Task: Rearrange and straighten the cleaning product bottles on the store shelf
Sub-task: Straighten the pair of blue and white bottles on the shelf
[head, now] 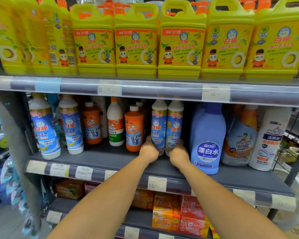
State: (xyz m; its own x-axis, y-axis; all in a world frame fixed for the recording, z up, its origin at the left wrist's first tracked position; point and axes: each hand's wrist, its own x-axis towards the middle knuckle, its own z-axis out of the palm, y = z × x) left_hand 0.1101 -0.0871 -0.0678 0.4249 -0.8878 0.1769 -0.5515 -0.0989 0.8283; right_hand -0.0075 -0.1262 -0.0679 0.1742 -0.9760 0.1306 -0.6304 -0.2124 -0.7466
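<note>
Left grip (148, 151) clasps one blue-label bottle (159, 125), right grip (179, 154) clasps the neighbour bottle (175, 126), both upright.

Grey metal shelving (102, 156) is fitted with clear front rails (162, 91) carrying paper price labels (157, 184), and a pale grey floor (2, 223) is seen lower left.
</note>
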